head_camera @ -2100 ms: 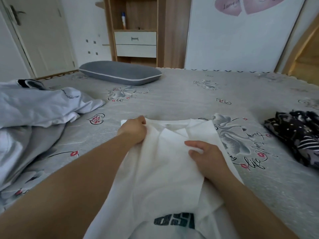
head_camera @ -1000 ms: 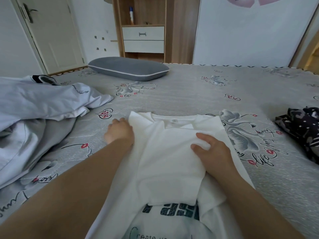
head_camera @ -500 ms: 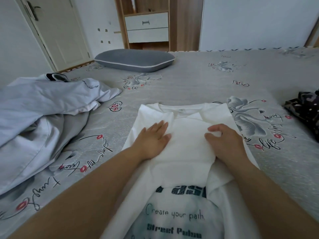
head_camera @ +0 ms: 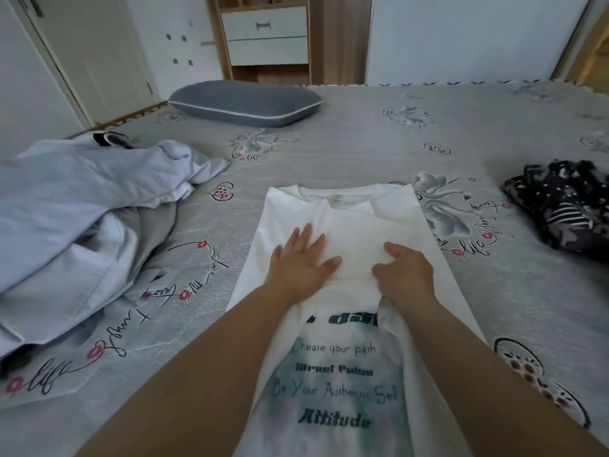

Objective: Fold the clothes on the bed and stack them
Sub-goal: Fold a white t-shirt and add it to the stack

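Shirt (head_camera: pixel 342 222): white, lies flat at the centre of the bed (head_camera: pixel 362 140), collar at the far end, both sides folded inward over the middle. Dark printed lettering shows on the near half, including "Create your path" and "Attitude".

Left hand (head_camera: pixel 301 262): rests palm down on the folded fabric, just left of the shirt's centre line. Fingers are straight and spread. The grip is wide and holds nothing; it presses the cloth flat.

Right hand (head_camera: pixel 403 270): lies on the shirt just beside the left hand, to its right. Fingers are curled and bunch the edge of the folded panel; the grip is narrow and holds a pinch of shirt fabric. The thumb points toward the left hand.

Both forearms extend from the near edge of the view over the lower part of the shirt.

Pile (head_camera: pixel 75 219): pale blue, white and grey unfolded clothes, on the bed to the left, well apart from the shirt.

Dark garment (head_camera: pixel 563 206): black with white dots and stripes, crumpled at the right edge of the bed.

Pillow (head_camera: pixel 244 102): grey with white piping, at the far side of the bed.

Cabinet (head_camera: pixel 265 37): wooden with two white drawers, stands beyond the bed against the wall.
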